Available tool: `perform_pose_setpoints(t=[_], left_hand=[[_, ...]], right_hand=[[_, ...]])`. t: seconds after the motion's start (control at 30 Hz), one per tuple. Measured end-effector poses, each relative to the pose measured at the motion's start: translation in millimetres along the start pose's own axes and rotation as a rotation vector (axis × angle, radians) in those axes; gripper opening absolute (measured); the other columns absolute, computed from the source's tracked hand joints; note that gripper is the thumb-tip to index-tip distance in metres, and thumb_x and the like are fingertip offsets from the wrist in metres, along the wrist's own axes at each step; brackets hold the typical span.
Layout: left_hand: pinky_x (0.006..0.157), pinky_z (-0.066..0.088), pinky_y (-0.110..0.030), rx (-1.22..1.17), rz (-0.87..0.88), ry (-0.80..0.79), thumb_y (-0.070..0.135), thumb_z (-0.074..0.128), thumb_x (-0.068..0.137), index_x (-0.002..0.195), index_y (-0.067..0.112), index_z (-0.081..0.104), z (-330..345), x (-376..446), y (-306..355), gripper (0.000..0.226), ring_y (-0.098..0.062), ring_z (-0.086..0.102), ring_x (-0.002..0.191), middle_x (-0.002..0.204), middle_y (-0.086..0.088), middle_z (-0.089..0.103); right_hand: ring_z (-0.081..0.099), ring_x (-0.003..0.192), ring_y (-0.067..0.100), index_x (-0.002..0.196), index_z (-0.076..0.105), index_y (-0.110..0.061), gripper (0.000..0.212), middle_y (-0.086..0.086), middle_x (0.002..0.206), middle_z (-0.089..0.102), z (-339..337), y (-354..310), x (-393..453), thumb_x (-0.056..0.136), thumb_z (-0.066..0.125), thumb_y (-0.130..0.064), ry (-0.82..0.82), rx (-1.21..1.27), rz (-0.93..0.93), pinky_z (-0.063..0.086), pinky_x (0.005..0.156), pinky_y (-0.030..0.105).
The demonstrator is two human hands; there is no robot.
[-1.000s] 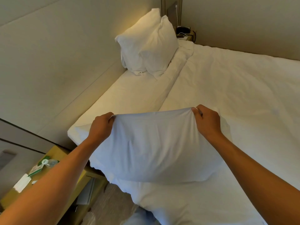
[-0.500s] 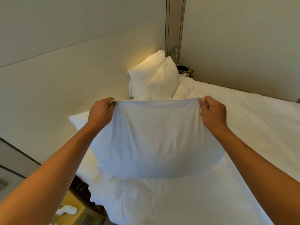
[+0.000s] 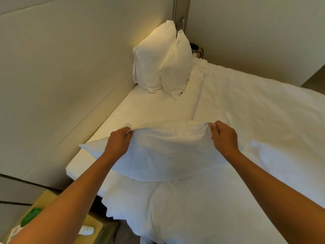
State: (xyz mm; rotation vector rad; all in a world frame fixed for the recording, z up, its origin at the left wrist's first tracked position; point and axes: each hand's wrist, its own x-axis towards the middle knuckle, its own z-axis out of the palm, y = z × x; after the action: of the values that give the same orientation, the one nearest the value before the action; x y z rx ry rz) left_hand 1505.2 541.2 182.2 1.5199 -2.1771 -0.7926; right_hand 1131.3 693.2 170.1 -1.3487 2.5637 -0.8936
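A white pillow (image 3: 167, 155) hangs low over the near end of the bed (image 3: 246, 120), its lower edge close to the crumpled duvet (image 3: 184, 208). My left hand (image 3: 118, 143) grips its upper left corner. My right hand (image 3: 224, 136) grips the upper right corner. Both sets of fingers are curled round the fabric edge.
Two white pillows (image 3: 161, 62) stand upright against the headboard wall (image 3: 61, 76) in the far corner. A wooden bedside table (image 3: 52, 217) with a white remote (image 3: 86, 230) and a green packet (image 3: 30, 216) sits at lower left. A small stand with cables (image 3: 196, 49) is behind the pillows.
The pillow has come down from chest height toward the bed, both hands lowering with it. My view has tilted down, so the bedside table shows again.
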Motion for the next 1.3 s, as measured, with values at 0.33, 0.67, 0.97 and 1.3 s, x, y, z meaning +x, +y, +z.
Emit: perform_pose_setpoints(t=[0.33, 0.67, 0.97, 1.3], left_hand=[[0.073, 0.048, -0.038, -0.066, -0.003, -0.049, 0.021, 0.047, 0.105, 0.1, 0.01, 0.068, -1.8, 35.5, -5.7, 0.024, -0.028, 0.063, 0.079, 0.087, -0.009, 0.069], [0.073, 0.057, -0.046, 0.072, -0.012, -0.071, 0.016, 0.047, 0.104, 0.095, 0.01, 0.071, -19.7, 89.9, 11.4, 0.027, -0.029, 0.063, 0.079, 0.085, -0.009, 0.069], [0.075, 0.052, -0.041, 0.169, -0.079, -0.062, 0.019, 0.047, 0.105, 0.098, 0.011, 0.071, -2.1, 144.6, 23.1, 0.026, -0.029, 0.062, 0.082, 0.09, -0.009, 0.07], [0.075, 0.053, -0.045, 0.179, -0.052, -0.044, 0.023, 0.046, 0.106, 0.099, 0.013, 0.068, 7.9, 168.9, 9.5, 0.024, -0.029, 0.063, 0.079, 0.086, -0.008, 0.069]], right_hand=[[0.052, 0.06, 0.029, 0.083, 0.047, -0.019, 0.04, 0.001, 0.07, 0.053, 0.1, -6.6, 22.4, 0.112, 0.032, -0.042, 0.016, -0.341, -0.104, 0.043, 0.067, 0.039], [0.062, 0.072, 0.032, 0.091, 0.065, -0.016, 0.031, 0.005, 0.084, 0.069, 21.1, -5.6, 94.5, 0.108, 0.047, -0.033, 0.002, -0.25, -0.103, 0.04, 0.088, 0.044], [0.059, 0.069, 0.021, 0.091, 0.052, -0.021, 0.025, 0.0, 0.078, 0.062, 43.2, 1.5, 148.8, 0.109, 0.044, -0.037, -0.123, 0.125, -0.081, 0.042, 0.064, 0.032], [0.062, 0.08, 0.02, 0.091, 0.061, -0.026, 0.016, -0.01, 0.084, 0.058, 54.4, 5.4, 189.0, 0.099, 0.065, -0.04, -0.362, -0.054, -0.058, 0.04, 0.064, 0.025]])
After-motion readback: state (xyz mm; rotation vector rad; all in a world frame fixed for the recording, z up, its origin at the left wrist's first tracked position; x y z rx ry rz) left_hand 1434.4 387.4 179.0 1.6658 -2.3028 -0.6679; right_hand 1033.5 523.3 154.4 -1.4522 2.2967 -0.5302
